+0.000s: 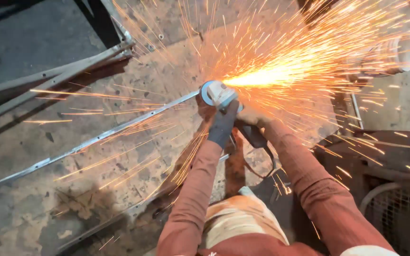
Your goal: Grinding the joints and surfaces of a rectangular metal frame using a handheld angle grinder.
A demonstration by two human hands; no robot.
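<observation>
My left hand, in a dark glove, grips the front of a blue-grey angle grinder. Behind it, my right hand holds the grinder's dark body. The disc meets the end of a long thin metal strip that runs diagonally across a worn board. A dense fan of orange sparks shoots to the right and upward from the contact point, with thinner streaks going left. Both arms wear rust-coloured sleeves.
A second metal bar lies at the upper left edge of the board. A white cylindrical object sits at the upper right behind the sparks. Dark metal parts and a wire mesh stand at the lower right. The grinder's cord loops below my hands.
</observation>
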